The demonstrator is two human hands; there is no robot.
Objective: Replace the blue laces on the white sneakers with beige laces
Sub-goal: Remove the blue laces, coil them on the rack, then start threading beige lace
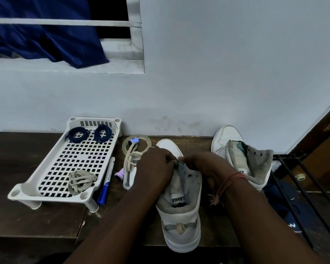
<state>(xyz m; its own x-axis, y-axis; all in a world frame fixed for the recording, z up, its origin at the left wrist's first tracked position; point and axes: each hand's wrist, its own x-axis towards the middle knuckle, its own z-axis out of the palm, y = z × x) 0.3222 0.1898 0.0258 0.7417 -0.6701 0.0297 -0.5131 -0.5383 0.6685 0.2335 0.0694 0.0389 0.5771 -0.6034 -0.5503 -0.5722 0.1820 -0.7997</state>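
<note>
Lacing is under way: our left hand and right hand pinch together at the tongue of the near sneaker by the table's front edge. Next, we judge, the beige lace needs threading.

A white tag inside the near sneaker is showing the upside-down letters "ALBANIA", with the first letter partly hidden. A similar tag inside the far right sneaker is showing only an "A". The blue marker on the tabletop is carrying print too small to read.
</note>
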